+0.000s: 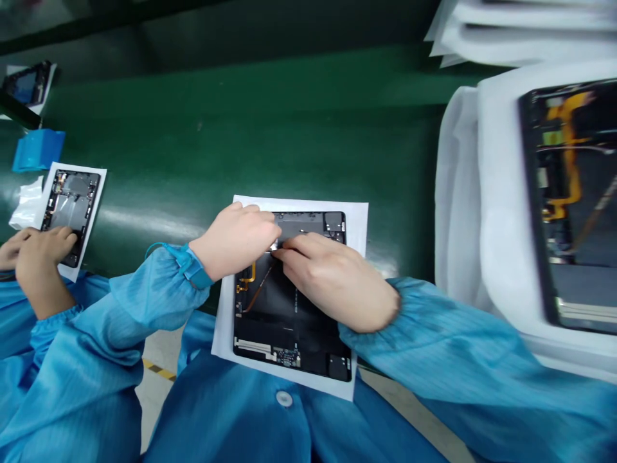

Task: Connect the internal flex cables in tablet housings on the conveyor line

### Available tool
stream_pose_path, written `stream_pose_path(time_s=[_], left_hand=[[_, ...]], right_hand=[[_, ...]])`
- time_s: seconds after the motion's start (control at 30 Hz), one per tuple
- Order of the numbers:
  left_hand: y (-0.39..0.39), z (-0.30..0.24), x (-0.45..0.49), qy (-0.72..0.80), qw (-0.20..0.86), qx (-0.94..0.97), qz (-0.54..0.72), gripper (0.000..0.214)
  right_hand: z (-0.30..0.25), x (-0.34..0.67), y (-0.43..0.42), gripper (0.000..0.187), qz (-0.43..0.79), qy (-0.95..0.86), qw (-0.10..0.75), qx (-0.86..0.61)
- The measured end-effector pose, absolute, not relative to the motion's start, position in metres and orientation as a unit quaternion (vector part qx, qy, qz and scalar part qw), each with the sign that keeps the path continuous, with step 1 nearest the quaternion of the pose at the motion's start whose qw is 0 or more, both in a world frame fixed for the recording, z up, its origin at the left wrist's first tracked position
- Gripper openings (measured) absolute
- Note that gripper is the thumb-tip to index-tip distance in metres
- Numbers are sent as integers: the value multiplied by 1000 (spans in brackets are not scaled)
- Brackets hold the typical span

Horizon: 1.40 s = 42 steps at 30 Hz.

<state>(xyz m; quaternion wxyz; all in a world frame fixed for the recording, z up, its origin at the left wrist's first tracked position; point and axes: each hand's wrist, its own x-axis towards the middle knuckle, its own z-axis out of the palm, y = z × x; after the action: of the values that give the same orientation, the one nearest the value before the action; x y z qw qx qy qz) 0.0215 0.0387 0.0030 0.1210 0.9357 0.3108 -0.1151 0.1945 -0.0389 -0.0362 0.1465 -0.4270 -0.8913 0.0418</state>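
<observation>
An opened tablet housing (315, 334) lies on a white foam sheet (357, 222) at the bench edge in front of me. Its inside shows an orange flex cable (248, 276), a thin brown strip and a small circuit board (288, 357) along the near edge. My left hand (241, 238) is closed, its curled fingers over the upper part of the housing. Close beside it, my right hand (328, 276) is pinched, its fingertips almost meeting the left ones. A small bright spot shows between them; whatever the fingers hold is hidden. A blue wrist strap (193, 265) circles my left wrist.
On the right, another opened tablet (598, 212) rests on stacked white foam sheets (460, 193). At left, a co-worker's hands (45, 257) touch a further opened device (74, 206). Behind it are a blue box (38, 149) and another device (26, 85) on the green bench (289, 128).
</observation>
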Motion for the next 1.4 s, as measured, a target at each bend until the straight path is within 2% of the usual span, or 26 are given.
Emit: stream_pose_path(time_s=[0.13, 0.43, 0.8, 1.13, 1.27, 1.4], left_hand=[[44, 12, -1, 316, 121, 935, -107, 13], [32, 12, -16, 212, -16, 975, -63, 17], [32, 29, 12, 157, -56, 977, -134, 22], [34, 20, 15, 150, -56, 976, -149, 25], [34, 28, 7, 180, -58, 976, -112, 22], [21, 38, -13, 244, -37, 968, -36, 24]], right_hand=[[-35, 198, -38, 24, 35, -892, 167, -418], [-36, 189, -40, 23, 55, -892, 191, -405], [-31, 183, -43, 19, 63, -895, 170, -408], [-31, 178, -37, 17, 171, -876, 141, -429], [-22, 166, -30, 12, 276, -816, 164, -480], [-17, 155, -25, 4, 391, -784, 167, -452]])
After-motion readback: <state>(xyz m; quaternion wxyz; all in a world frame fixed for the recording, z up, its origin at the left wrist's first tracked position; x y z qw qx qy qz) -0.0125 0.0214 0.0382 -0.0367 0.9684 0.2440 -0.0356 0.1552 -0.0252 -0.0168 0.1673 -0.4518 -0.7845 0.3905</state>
